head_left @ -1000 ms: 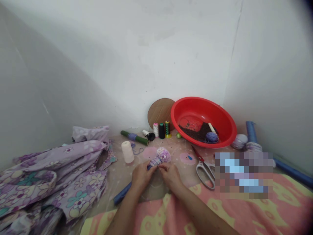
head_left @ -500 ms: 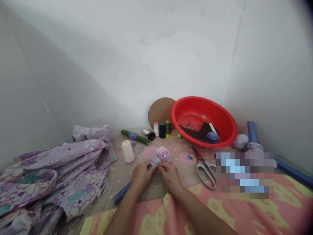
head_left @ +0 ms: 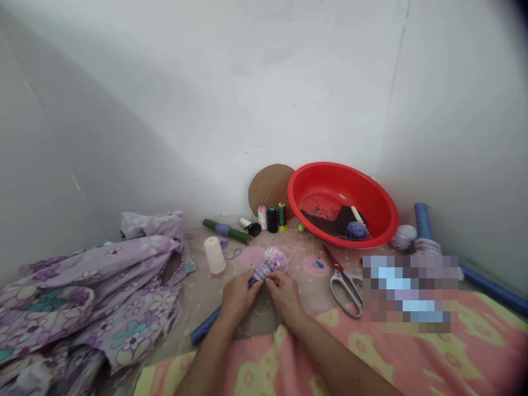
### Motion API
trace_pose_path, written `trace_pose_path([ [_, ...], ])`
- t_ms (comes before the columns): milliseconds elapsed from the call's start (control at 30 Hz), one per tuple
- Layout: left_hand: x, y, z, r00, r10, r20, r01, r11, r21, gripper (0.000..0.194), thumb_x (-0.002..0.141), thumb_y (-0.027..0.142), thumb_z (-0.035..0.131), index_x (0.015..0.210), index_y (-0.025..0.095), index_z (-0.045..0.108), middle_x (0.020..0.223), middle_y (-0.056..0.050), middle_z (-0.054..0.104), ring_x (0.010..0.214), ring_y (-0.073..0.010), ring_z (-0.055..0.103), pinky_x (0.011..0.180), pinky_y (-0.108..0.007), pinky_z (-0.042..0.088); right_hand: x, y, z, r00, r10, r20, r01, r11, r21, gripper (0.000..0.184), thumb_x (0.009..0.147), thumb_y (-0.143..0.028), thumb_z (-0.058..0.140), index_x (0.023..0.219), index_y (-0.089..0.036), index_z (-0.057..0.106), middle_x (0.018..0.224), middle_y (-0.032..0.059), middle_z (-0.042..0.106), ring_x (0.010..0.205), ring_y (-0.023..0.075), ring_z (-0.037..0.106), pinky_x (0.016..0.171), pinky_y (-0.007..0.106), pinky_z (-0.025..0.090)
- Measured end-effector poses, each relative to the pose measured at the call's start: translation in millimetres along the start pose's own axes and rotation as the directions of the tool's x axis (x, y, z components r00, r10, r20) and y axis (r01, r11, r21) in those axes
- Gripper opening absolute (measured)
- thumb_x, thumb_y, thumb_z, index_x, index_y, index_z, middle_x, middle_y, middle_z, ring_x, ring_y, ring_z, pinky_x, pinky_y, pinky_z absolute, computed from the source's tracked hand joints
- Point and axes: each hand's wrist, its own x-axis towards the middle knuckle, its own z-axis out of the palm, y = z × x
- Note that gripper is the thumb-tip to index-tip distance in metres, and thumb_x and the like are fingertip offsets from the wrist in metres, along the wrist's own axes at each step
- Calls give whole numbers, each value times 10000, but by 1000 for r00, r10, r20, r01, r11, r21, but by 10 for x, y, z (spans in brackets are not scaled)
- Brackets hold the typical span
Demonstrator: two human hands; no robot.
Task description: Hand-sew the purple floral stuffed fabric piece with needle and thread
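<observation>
A round lilac floral fabric bundle point(head_left: 275, 259) sits at the top of a blue rod point(head_left: 206, 324), which runs down to the lower left. Its narrow neck is bound with thread and lies between my hands. My left hand point(head_left: 238, 297) grips the neck and the rod's upper end from the left. My right hand point(head_left: 284, 294) pinches the neck from the right with its fingertips. My fingers hide most of the binding.
A red plastic basin point(head_left: 342, 206) holds dark scraps and a lilac yarn ball. Thread spools point(head_left: 272, 219), a cream thread cone point(head_left: 215, 256), a green stick point(head_left: 226, 231) and steel scissors point(head_left: 344, 291) lie nearby. Floral lilac cloth point(head_left: 94, 297) is heaped left; blue rods point(head_left: 423, 221) stand right.
My hands stay on the bundle's neck with little visible movement. The whole view has shifted very slightly.
</observation>
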Motion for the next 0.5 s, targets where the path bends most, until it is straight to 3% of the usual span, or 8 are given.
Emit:
trace_pose_path([
  [367, -44, 60, 3, 1000, 8, 16, -8, 1000, 11, 352, 768, 409, 376, 1042, 242, 522, 962, -35, 607, 891, -143, 536, 712, -191, 354, -1, 6, 57, 1000, 28, -14, -27, 997, 67, 134, 692, -233, 407, 695, -180, 530, 574, 10, 568, 572, 147, 529, 506, 225, 372],
  [500, -76, 92, -5, 1000, 1, 29, -2, 1000, 12, 349, 769, 396, 381, 1056, 241, 507, 968, -32, 604, 900, -148, 533, 725, -194, 355, -12, -87, 2, 1000, 27, 11, -27, 1000, 6, 224, 636, -141, 392, 826, -175, 507, 658, 17, 572, 640, 149, 521, 567, 232, 373],
])
